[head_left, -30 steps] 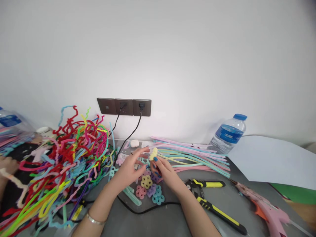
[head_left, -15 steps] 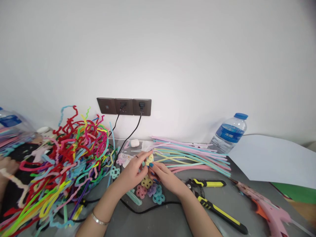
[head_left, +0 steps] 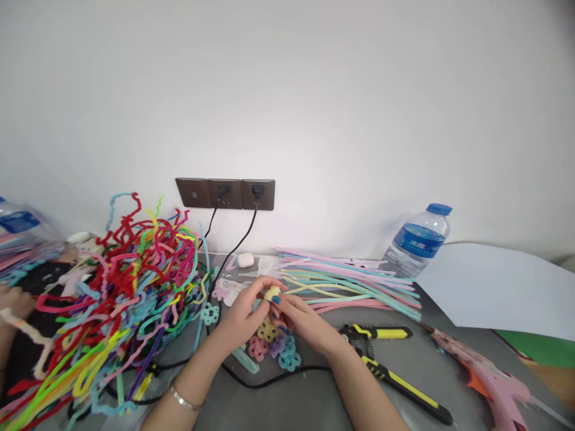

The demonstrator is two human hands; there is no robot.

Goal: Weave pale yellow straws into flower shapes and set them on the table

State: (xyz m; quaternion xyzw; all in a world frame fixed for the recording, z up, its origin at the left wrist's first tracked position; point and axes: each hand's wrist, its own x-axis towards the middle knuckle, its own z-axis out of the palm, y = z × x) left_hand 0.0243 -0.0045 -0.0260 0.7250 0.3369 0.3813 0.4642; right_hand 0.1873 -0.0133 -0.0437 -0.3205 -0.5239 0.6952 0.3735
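Observation:
Between my two hands, above the grey table, is a small pale-yellow pipe-cleaner piece, its looped shape partly covered by fingers. My left hand pinches it from the left. From the right, my right hand, with blue nails, grips it too. Just below them lie pipe-cleaner flowers: a yellow one, a pink one, a purple one and a blue one. A folded mint pipe cleaner rests beside the pink flower, and a mint flower lies left of my left hand.
A tangled heap of coloured pipe cleaners fills the left. Straight pastel pipe cleaners lie behind my hands. Rightward are wire strippers, a pink glue gun, a water bottle and white paper. Another person's hand shows far left.
The yellow piece has turned and tipped lower between my fingers. My left fingers have curled more closely around it; the things on the table stay put.

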